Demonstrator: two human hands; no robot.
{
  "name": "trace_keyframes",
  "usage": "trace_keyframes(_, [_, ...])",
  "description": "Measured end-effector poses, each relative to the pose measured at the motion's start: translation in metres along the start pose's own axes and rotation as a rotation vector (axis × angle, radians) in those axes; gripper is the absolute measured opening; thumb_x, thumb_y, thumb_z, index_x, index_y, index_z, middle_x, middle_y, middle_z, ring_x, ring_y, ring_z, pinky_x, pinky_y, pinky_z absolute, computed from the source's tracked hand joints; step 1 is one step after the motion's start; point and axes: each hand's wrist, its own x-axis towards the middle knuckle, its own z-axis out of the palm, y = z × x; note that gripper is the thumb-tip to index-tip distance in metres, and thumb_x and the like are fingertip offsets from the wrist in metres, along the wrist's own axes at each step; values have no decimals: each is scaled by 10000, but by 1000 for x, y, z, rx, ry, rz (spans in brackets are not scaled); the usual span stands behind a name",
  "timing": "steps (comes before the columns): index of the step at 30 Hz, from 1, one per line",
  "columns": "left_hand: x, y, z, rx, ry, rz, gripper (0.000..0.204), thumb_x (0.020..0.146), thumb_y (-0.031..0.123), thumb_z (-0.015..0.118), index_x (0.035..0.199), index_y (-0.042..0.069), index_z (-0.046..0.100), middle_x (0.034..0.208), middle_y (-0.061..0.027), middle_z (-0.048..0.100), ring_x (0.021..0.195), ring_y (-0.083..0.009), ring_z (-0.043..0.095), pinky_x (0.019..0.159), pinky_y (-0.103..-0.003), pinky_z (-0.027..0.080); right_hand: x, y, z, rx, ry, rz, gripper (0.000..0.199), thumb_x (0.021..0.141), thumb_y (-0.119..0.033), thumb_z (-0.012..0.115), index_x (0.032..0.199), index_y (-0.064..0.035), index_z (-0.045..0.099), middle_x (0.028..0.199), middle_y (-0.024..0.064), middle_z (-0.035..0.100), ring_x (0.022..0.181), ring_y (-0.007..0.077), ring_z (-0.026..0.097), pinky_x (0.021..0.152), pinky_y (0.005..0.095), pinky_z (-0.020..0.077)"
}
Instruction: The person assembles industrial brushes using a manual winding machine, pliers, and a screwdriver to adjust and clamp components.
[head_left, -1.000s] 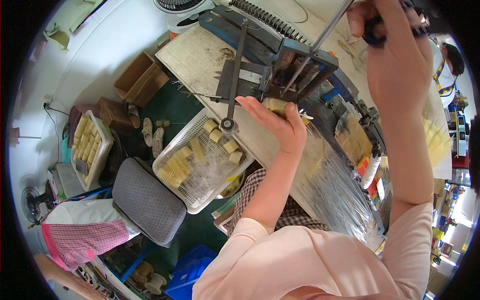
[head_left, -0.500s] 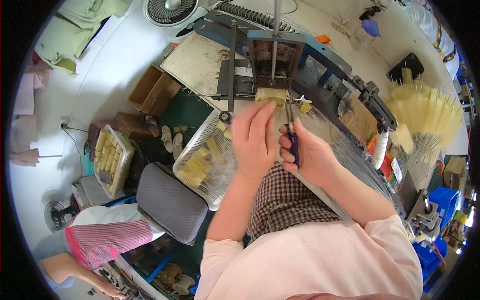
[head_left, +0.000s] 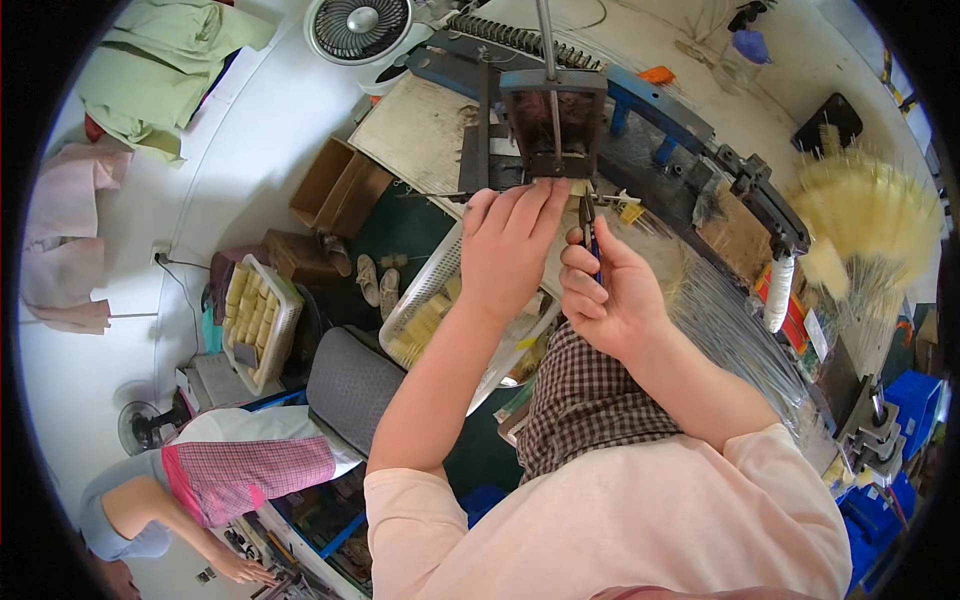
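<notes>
My right hand is closed around dark-handled pliers, their jaws pointing up at a pale yellow bristle bundle. The bundle sits at the lower edge of a dark metal fixture with a vertical rod. Stretched forward, the fingers of my left hand reach that edge, fingertips against the bundle and covering much of it. The left thumb is hidden, and nothing else shows in that hand. A white plastic basket with yellow bundles lies below my left forearm, partly covered by it.
A lever with a white-wrapped handle hangs at the right, before a fan of yellow wire-stemmed brushes. Loose wires lie nearby. At left are a grey chair, a cardboard box, another filled basket and a co-worker's arm.
My left hand has moved onto the bundle and now covers most of it. The pliers have shifted slightly, still in my right hand. The view has shifted, so the surroundings appear further right.
</notes>
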Motion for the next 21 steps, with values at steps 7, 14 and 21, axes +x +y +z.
trace_keyframes(7, [2,-4,3,-84,39,20,370,690,112,550,1057,102,600,976,15,587,864,-140,560,794,-311,369,26,-10,13,-73,75,-106,292,935,-373,405,839,-103,462,600,-36,384,428,84,313,349,214,217])
trace_keyframes(14, [4,-3,4,-62,79,2,317,693,109,549,1006,97,601,906,6,581,815,-162,562,782,-320,381,30,-12,10,-230,129,-173,272,926,-356,443,809,-111,461,571,-43,364,396,76,271,327,215,178])
trace_keyframes(21, [7,-10,3,-35,69,20,211,707,111,572,917,107,597,766,-12,537,726,-186,547,744,-321,405,14,-9,13,-258,133,-120,283,931,-353,422,813,-100,467,586,-35,380,417,80,287,342,218,186])
